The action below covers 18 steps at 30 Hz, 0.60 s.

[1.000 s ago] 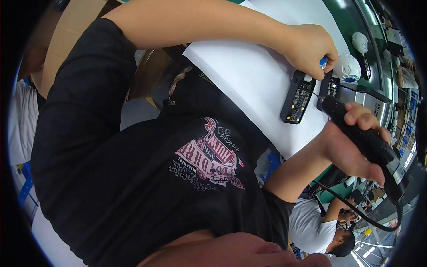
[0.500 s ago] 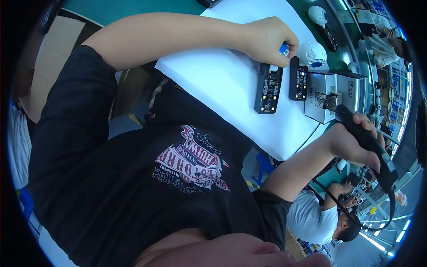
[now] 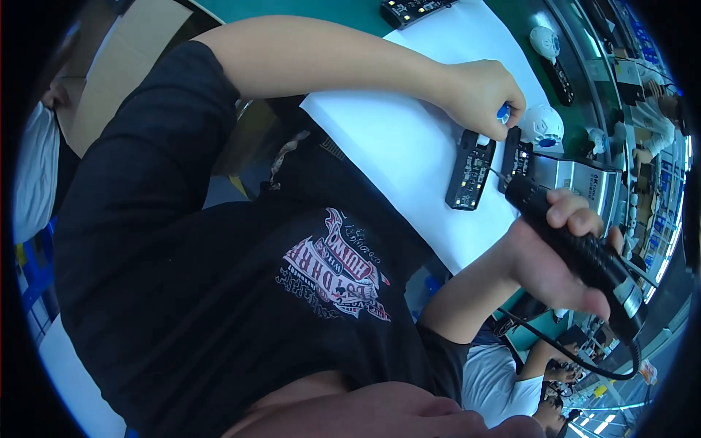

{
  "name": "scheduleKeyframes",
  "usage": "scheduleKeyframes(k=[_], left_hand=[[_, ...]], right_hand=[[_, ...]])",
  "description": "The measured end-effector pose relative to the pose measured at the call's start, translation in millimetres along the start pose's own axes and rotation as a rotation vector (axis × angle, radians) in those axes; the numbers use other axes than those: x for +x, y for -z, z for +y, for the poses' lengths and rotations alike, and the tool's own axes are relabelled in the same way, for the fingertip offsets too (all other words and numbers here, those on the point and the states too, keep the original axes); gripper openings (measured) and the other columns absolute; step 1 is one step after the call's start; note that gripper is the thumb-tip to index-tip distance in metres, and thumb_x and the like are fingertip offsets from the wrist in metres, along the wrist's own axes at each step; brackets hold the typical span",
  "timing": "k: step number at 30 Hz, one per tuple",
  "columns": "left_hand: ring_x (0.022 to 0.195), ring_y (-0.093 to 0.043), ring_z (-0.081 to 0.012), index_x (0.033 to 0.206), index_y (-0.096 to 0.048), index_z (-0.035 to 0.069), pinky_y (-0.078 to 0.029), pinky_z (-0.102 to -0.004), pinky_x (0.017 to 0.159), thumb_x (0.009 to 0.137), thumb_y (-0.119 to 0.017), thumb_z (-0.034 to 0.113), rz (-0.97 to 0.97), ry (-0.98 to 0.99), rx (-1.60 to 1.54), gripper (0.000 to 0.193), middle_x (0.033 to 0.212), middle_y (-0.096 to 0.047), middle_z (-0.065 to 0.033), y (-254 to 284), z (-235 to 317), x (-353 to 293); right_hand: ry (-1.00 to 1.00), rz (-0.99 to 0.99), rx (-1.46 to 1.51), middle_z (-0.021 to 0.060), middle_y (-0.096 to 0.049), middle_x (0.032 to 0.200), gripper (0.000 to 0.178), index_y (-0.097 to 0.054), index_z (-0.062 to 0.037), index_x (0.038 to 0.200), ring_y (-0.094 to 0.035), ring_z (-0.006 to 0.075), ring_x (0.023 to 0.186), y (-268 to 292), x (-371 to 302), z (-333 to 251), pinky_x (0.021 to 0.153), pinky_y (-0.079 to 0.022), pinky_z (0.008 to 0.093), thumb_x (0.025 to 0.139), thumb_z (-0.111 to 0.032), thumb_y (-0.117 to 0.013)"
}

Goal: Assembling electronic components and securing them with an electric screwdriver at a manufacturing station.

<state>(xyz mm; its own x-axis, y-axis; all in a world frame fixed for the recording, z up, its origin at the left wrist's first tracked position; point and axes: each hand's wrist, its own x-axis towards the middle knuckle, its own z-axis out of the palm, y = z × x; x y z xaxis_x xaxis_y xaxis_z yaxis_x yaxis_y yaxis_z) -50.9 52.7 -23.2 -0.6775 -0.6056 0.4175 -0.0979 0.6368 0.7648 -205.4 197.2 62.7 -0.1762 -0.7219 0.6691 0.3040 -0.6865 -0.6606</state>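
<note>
My right hand grips a black electric screwdriver with a cord at its rear end. Its thin bit points left, at the right edge of a long black module with small yellowish squares. Whether the bit touches it I cannot tell. My left hand is closed at the module's far end, fingers around a small part with a blue face; most of it is hidden. Just right of this module lies a second similar black module, partly behind the screwdriver. Beyond it sits a rounded white housing.
White sheeting covers the near part of the green table. A printed box stands right of the modules. Another black module and a white housing lie farther off. The screwdriver's cord loops low at right. People sit nearby.
My right hand has brought the screwdriver left, from beside the printed box to the module. The left hand keeps its hold. The whole view has shifted, showing another module at the top.
</note>
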Motion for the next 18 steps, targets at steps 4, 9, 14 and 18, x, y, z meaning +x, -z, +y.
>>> scheduleKeyframes(k=[4,9,14,18], left_hand=[[0.076,-0.066,-0.0250,0.086,-0.071,0.005,-0.051,-0.0356,0.070,0.071,-0.069,0.017,-0.007,0.025,0.009,0.019,0.084,-0.071,-0.0095,-0.6,-0.9,-0.5],[0.075,-0.065,-0.0253,0.085,-0.071,0.006,-0.051,-0.0353,0.068,0.070,-0.069,0.017,-0.002,0.034,0.005,0.019,0.082,-0.071,-0.0090,-2.9,-1.0,0.0],[0.074,-0.065,-0.0261,0.084,-0.071,0.007,-0.051,-0.0362,0.067,0.069,-0.070,0.018,0.010,0.069,0.005,0.018,0.080,-0.070,-0.0093,-3.3,1.8,0.1],[0.074,-0.065,-0.0262,0.084,-0.071,0.007,-0.052,-0.0367,0.066,0.069,-0.070,0.018,-0.004,0.089,0.025,0.018,0.079,-0.070,-0.0094,-4.7,4.9,0.9]], right_hand=[[-0.046,-0.004,-0.011,0.0153,-0.065,0.086,0.094,-0.050,-0.0062,0.135,-0.062,0.0277,0.067,1.6,-0.8,18.2,0.070,-0.051,0.0456,0.086,-0.086,-0.041],[-0.058,0.021,-0.055,0.0149,-0.066,0.082,0.093,-0.054,-0.0057,0.129,-0.063,0.0281,0.067,0.0,-3.6,24.0,0.072,-0.052,0.0465,0.087,-0.087,-0.038],[-0.056,-0.007,-0.033,0.0154,-0.065,0.085,0.094,-0.053,-0.0071,0.133,-0.063,0.0273,0.067,2.4,-2.8,28.0,0.069,-0.052,0.0440,0.085,-0.087,-0.040],[-0.059,-0.037,-0.029,0.0151,-0.065,0.084,0.093,-0.056,-0.0081,0.130,-0.063,0.0272,0.067,8.4,-3.1,31.6,0.069,-0.051,0.0436,0.085,-0.087,-0.041]])
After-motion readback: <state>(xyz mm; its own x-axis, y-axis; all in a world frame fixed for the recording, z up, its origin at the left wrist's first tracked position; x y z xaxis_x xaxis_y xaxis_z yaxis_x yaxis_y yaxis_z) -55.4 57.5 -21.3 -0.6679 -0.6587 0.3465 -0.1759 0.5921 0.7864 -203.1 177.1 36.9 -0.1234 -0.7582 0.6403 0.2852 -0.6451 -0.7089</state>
